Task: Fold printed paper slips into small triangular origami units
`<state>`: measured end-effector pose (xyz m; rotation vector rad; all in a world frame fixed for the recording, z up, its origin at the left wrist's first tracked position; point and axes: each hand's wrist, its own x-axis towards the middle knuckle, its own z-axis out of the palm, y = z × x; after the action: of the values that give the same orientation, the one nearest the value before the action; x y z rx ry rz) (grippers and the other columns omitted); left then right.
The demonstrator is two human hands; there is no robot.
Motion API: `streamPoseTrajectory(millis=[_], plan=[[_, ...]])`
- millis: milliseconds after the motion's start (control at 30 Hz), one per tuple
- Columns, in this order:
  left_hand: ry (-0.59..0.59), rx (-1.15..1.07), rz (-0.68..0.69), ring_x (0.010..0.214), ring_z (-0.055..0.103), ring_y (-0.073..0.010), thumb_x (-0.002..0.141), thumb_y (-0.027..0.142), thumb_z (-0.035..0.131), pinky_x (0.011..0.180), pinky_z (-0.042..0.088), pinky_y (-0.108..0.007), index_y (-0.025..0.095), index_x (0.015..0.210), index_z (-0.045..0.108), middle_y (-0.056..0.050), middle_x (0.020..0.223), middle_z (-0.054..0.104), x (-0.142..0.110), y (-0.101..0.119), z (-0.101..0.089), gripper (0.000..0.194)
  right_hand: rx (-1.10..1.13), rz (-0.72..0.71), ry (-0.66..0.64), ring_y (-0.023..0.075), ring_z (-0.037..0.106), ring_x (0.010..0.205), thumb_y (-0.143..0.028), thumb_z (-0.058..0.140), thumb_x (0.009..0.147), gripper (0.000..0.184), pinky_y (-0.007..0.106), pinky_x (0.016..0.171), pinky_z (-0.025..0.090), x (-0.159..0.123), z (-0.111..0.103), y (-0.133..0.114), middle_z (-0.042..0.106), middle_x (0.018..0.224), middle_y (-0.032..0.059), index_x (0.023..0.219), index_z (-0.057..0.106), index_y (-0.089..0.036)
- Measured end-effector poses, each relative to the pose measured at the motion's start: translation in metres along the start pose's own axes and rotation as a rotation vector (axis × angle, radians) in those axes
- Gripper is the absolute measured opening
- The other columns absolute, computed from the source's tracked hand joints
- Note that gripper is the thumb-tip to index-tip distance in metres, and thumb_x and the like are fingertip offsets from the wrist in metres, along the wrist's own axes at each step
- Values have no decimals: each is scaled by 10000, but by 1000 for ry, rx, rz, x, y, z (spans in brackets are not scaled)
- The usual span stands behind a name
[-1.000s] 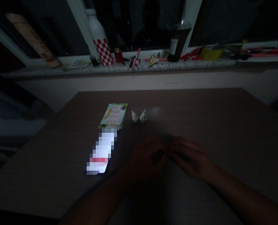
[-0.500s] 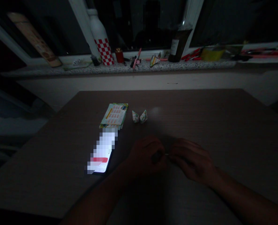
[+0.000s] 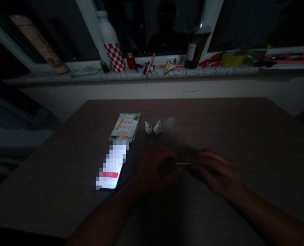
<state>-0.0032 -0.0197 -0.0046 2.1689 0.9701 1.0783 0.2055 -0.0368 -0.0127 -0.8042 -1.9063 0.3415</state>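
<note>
Between my two hands a thin pale strip (image 3: 183, 163), looking like folded paper seen edge-on, lies level just above or on the dark brown table. My right hand (image 3: 215, 169) pinches its right end between thumb and fingers. My left hand (image 3: 158, 169) curves around its left end, with the thumb below and the fingers above, tips apart; shadow hides whether they touch it. Beyond my hands stand two small folded paper pieces (image 3: 148, 128), side by side with pointed tips, made of printed paper.
A stack of printed paper cards (image 3: 126, 125) lies left of the folded pieces. A lit phone (image 3: 112, 167) lies just below it, near my left forearm. On the stone windowsill (image 3: 131, 76) stand a checkered bottle (image 3: 113, 51), a red jar (image 3: 130, 61) and pens.
My hands have moved slightly apart, so more of the pale strip shows between them. The fingers and thumb of my left hand have parted.
</note>
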Motion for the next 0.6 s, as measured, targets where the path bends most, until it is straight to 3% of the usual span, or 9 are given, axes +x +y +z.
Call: streamPoseTrajectory(millis=[167, 300, 433, 600], plan=[[-138, -40, -11, 773, 625, -160, 878, 247, 518, 713, 456, -266, 168, 892, 643, -50, 830, 684, -1, -1, 12, 149, 93, 80, -13, 181, 648, 718, -82, 605, 800, 166, 298, 626, 531, -2, 5, 1, 661, 789, 56, 915, 626, -199], [-158, -19, -158, 659, 622, -148, 895, 289, 492, 604, 433, -240, 159, 871, 644, -35, 737, 676, -3, -2, 18, 201, 77, 158, -43, 169, 650, 690, -117, 605, 817, 101, 279, 604, 519, -2, 6, 2, 677, 761, 48, 879, 623, -195], [-168, -18, -183, 650, 624, -140, 901, 313, 487, 584, 422, -226, 165, 878, 644, -27, 729, 674, -3, -3, 17, 217, 60, 230, -50, 157, 650, 669, -176, 610, 829, 36, 252, 583, 509, -3, 4, 4, 686, 741, 37, 844, 639, -192], [-151, -45, -195, 717, 636, -137, 915, 303, 473, 642, 444, -226, 179, 940, 645, -20, 791, 685, 0, -2, 14, 214, 157, 388, -74, 131, 631, 559, -247, 579, 864, 125, 212, 503, 489, -5, 3, 5, 681, 651, 10, 834, 684, -188]])
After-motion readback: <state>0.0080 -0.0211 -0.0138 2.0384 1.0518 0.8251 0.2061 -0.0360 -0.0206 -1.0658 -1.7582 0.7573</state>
